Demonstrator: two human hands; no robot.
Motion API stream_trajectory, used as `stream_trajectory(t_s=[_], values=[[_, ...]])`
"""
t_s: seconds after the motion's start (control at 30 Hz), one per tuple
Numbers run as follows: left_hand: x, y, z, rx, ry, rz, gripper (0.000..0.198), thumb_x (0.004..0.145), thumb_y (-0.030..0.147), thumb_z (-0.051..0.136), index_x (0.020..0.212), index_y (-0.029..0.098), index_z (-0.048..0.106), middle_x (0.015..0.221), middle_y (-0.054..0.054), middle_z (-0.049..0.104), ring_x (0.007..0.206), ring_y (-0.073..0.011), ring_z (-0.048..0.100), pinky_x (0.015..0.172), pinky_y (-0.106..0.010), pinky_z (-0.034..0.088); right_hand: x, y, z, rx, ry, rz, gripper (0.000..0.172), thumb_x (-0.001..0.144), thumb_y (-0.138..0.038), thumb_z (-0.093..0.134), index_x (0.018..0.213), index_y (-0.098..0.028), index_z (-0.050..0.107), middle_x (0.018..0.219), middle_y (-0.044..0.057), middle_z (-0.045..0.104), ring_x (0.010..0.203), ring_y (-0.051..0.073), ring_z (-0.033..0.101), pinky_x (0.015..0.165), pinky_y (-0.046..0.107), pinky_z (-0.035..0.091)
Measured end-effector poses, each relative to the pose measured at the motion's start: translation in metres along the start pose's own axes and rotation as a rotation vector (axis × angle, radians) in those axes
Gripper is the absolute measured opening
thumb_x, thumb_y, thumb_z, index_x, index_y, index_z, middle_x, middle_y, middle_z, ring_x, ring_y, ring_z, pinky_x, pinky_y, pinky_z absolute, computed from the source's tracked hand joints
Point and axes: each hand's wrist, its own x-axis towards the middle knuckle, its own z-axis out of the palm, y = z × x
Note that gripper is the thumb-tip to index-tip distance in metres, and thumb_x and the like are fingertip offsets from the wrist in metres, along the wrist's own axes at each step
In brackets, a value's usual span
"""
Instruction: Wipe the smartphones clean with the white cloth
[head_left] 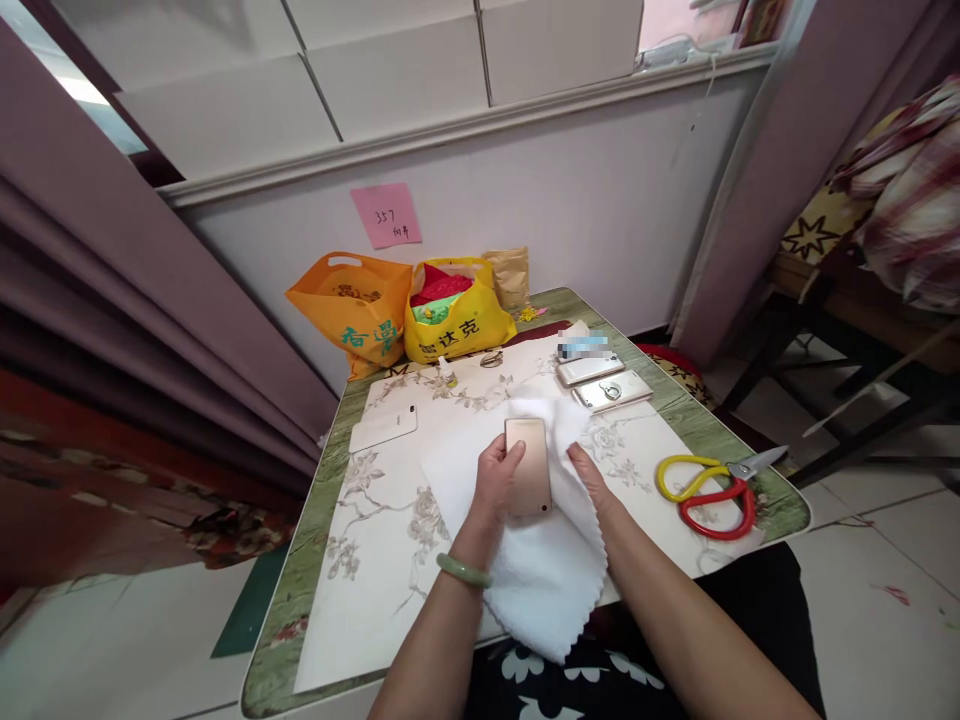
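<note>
While left fingers (492,452) clasp gold phone (535,478), thumb (516,456) on back, right fingers (580,462) hold cloth (551,580).

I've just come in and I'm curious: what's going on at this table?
A person's left hand holds a gold phone, its back showing, against a white cloth, while the right hand grips the cloth beside it. On the table, scissors lie off to the right, untouched, and what look like two more phones lie beyond the right hand.
</note>
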Motion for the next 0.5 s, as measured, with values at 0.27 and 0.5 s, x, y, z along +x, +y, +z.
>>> stream_trajectory(t_s=[0.27,0.5], values=[[-0.006,0.025,0.004,0.728,-0.088,0.205,0.029,0.076,0.046,0.067,0.062,0.021,0.062,0.058,0.001,0.057,0.055,-0.0139,0.046,0.054,-0.024,0.031,0.007,0.002,0.002,0.09,-0.045,0.202,0.057,0.085,-0.066,0.052,0.095,-0.012,0.069,0.075,0.01,0.072,0.081,0.028,0.07,0.073,0.041,0.055],[-0.025,0.025,-0.013,0.824,-0.231,-0.036,0.021,0.06,0.034,0.077,0.059,0.019,0.062,0.048,0.003,0.055,0.043,-0.0122,0.046,0.043,-0.024,0.026,-0.001,0.013,-0.012,0.024,0.002,0.1,0.056,0.083,-0.067,0.049,0.078,-0.015,0.07,0.068,0.01,0.069,0.088,0.031,0.068,0.077,0.04,0.054]])
